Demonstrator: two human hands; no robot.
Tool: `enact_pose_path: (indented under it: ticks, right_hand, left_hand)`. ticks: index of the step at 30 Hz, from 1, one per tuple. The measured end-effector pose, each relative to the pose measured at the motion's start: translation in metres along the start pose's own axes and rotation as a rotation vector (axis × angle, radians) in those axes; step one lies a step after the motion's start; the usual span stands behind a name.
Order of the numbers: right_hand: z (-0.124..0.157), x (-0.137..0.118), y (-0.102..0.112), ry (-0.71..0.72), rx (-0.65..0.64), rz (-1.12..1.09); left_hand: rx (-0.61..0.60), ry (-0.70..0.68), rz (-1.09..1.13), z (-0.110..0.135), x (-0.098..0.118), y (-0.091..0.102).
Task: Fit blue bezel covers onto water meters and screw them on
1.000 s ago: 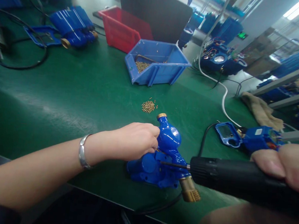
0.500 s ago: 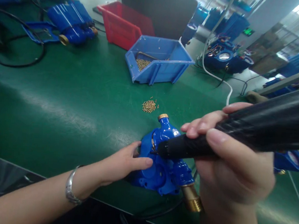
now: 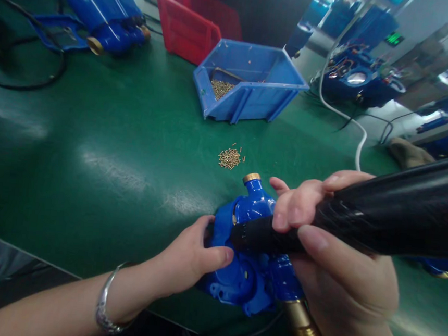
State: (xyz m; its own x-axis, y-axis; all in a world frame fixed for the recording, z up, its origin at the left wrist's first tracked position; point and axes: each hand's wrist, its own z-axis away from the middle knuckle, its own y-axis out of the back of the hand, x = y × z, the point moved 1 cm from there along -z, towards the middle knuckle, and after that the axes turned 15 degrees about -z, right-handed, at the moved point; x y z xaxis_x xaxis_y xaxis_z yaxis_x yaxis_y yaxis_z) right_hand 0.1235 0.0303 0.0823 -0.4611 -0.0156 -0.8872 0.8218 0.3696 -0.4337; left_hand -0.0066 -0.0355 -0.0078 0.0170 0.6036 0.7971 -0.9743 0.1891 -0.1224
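A blue water meter (image 3: 233,281) with brass threaded ends lies on the green table in front of me. My left hand (image 3: 185,256) grips its left side, thumb across the top and fingers curled behind, partly hidden. In my right hand (image 3: 349,281) is a black electric screwdriver (image 3: 404,215), held almost level with its nose over the meter's body. The screwdriver's tip is hidden, so I cannot tell whether it touches a screw. A small pile of brass screws (image 3: 229,158) sits on the table just beyond the meter.
Behind the screws stands a blue bin (image 3: 259,102) holding more screws, next to a red bin (image 3: 189,31). Another blue meter assembly (image 3: 107,16) with black cables lies at the far left. A white cable (image 3: 361,143) and more blue meters (image 3: 357,80) are at the right.
The view has shifted slightly. The screwdriver's nose has dropped a little against the meter, and my right hand's fingers have moved along its body. My left hand still grips the meter.
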Motion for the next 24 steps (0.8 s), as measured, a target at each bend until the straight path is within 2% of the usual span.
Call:
enact_pose_path:
  ticks: [7, 12, 16, 18, 20, 22, 24]
  right_hand:
    - [-0.001, 0.001, 0.000, 0.005, -0.017, -0.007]
    - [-0.002, 0.004, 0.002, 0.030, 0.017, -0.013]
    - [-0.001, 0.004, 0.003, 0.023, -0.066, -0.066]
    - [-0.001, -0.006, 0.001, 0.038, -0.117, -0.092]
    - [0.001, -0.026, 0.000, 0.123, -0.141, -0.092]
    - [0.001, -0.055, 0.000, 0.248, -0.106, -0.057]
    - [0.001, -0.083, 0.007, 0.352, 0.020, 0.066]
  left_hand:
    - [0.011, -0.024, -0.026, 0.000, -0.002, 0.000]
    - [-0.011, 0.002, 0.013, 0.002, 0.000, -0.002]
    - [0.045, -0.001, -0.042, 0.005, 0.002, -0.003]
    - [0.075, -0.016, -0.064, 0.007, 0.002, -0.004]
    - [0.081, -0.022, -0.041, 0.010, -0.001, -0.007]
    - [0.078, -0.013, 0.032, 0.015, -0.004, -0.011]
    - [0.102, 0.004, 0.082, 0.020, -0.008, -0.014]
